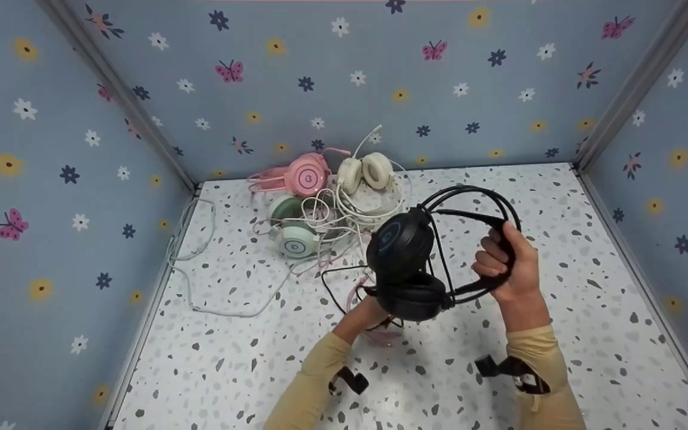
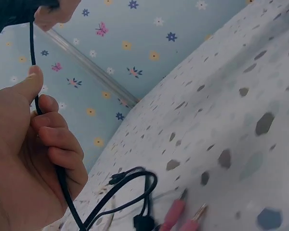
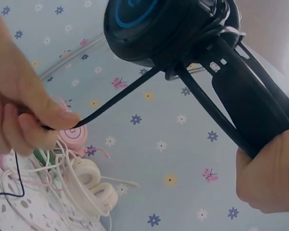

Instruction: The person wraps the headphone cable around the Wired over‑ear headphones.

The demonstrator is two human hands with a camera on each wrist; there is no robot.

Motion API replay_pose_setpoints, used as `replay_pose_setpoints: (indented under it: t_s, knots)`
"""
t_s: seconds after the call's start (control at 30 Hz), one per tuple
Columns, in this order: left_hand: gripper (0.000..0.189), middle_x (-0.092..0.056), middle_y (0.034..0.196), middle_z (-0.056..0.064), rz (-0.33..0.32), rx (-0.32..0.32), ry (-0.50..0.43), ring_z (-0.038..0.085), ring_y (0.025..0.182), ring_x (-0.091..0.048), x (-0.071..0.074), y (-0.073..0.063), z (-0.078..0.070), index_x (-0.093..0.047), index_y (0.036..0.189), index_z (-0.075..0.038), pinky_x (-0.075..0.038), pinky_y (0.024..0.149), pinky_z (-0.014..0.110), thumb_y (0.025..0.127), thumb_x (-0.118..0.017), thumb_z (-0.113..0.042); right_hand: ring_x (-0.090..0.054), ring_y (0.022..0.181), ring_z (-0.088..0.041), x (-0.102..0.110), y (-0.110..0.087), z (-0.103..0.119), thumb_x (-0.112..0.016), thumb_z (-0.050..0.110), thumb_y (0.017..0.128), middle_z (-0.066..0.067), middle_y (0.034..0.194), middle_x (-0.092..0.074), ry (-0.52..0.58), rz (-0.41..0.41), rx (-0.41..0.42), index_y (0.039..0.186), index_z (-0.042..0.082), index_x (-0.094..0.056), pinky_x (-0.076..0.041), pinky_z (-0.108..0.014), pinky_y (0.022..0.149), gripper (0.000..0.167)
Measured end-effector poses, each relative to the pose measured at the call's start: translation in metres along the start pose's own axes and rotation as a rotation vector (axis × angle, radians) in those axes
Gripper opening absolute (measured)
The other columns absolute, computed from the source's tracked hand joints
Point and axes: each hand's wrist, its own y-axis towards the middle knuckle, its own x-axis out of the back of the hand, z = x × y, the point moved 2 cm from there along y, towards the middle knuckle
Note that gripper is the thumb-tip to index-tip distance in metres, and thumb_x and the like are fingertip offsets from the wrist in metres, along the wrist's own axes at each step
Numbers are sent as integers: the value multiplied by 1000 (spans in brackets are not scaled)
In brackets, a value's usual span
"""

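Observation:
My right hand grips the headband of a black headset, holding it up over the speckled table. Its two ear cups face left in the head view, one above the other. My left hand has its fingers curled round the black headset cable, just below the cup where the cable comes out. In the head view the ear cups hide most of that hand. Beneath it the rest of the cable hangs in a loop, close to two pink plugs on the table.
A pink headset, a cream headset with a raised microphone, and a green headset lie together at the back. Their tangled cables spread over the tabletop; a pale cable runs left. Patterned panels enclose the table.

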Motion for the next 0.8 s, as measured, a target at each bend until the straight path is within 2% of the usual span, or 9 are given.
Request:
replay_pose_setpoints:
  t_s: [0.03,0.1,0.17,0.23,0.33,0.4,0.5,0.67,0.8]
  knots:
    - [38,-51,134,23,5,-22,103,24,123,-50,9,-1,0,-46,135,8,-38,103,38,100,-50,-6,-17,43,-6,1,-1,0,-41,24,105,4,58,-15,-2,15,-21,79,2,-49,-21,-19,44,35]
    - [42,-46,139,23,6,-19,305,26,129,-43,28,-5,-1,-43,139,7,-33,107,38,102,-49,-11,-17,44,-6,3,-3,1,-40,24,105,4,58,-16,-1,42,-58,81,2,-49,-20,-19,44,34]
    - [30,-57,124,23,22,-63,364,28,115,-54,42,0,-6,-55,124,9,-42,98,41,100,-48,-8,-18,44,-6,6,-5,2,-40,23,105,4,59,-17,5,62,-90,83,1,-50,-20,-19,45,32]
    - [18,-65,100,16,13,-64,439,25,96,-62,55,6,-14,-64,100,5,-49,84,41,96,-52,-7,-18,45,-6,8,-6,4,-41,21,105,4,59,-17,7,81,-119,85,1,-51,-19,-19,46,30]
    - [17,-57,67,1,-13,-33,666,20,67,-58,72,16,-27,-59,71,-10,-48,62,39,88,-59,-11,-17,46,-6,12,-7,5,-40,19,105,3,60,-16,-13,112,-156,86,1,-52,-19,-18,46,29]
    - [25,-54,63,-6,-35,-4,828,16,63,-57,85,21,-35,-57,68,-16,-47,59,36,91,-63,-23,-16,46,-6,15,-8,5,-38,18,106,3,61,-16,-36,140,-172,88,1,-53,-18,-18,47,28]
    - [38,-48,59,-8,-50,-31,1010,15,56,-51,100,28,-47,-54,66,-19,-44,53,36,92,-63,-45,-16,47,-6,18,-8,5,-36,16,106,2,62,-15,-65,186,-184,93,1,-54,-18,-18,47,27]
    - [44,-46,58,-7,-78,-137,1141,14,51,-48,115,33,-67,-51,68,-19,-43,50,36,86,-60,-58,-15,47,-7,24,-10,6,-39,11,105,1,63,-15,-158,196,-174,103,4,-59,-17,-19,47,22]
    - [44,-45,56,-6,-131,-286,1247,15,47,-46,123,34,-77,-48,69,-18,-40,45,36,85,-59,-57,-13,47,-8,27,-9,5,-41,7,104,0,62,-15,-269,167,-163,98,7,-58,-14,-21,46,17]
